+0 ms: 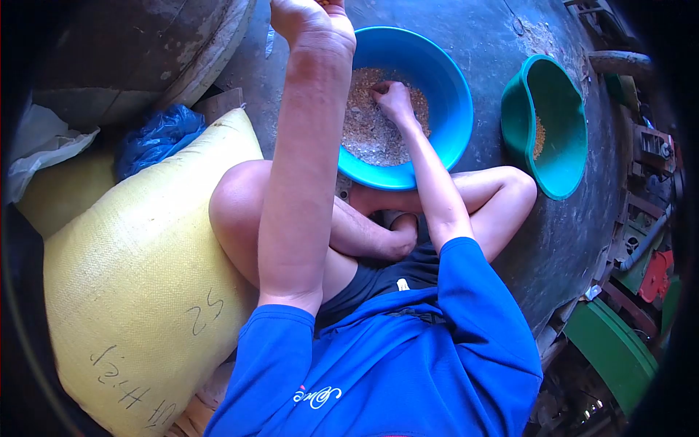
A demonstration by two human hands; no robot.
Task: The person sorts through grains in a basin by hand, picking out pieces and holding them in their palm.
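Observation:
A large blue basin [455, 80] stands in front of my crossed legs, with yellow-brown grain [364, 91] and whitish powdery chaff [375, 142] spread over its bottom. My right hand [394, 100] reaches into it, its fingers bent together and touching the grain; what they pinch, if anything, is too small to make out. Raised at the top edge of the view, left of the basin, my left hand [309, 20] is turned palm up and cupped. A few yellow-brown grains show in the palm, while its fingers are mostly cut off by the frame.
A green basin [564, 138] with some yellow grain in it sits to the right. On the left leans a full yellow woven sack [145, 255] with handwriting, beside a blue plastic bag [162, 138]. Green and red machine parts [611, 342] line the right edge.

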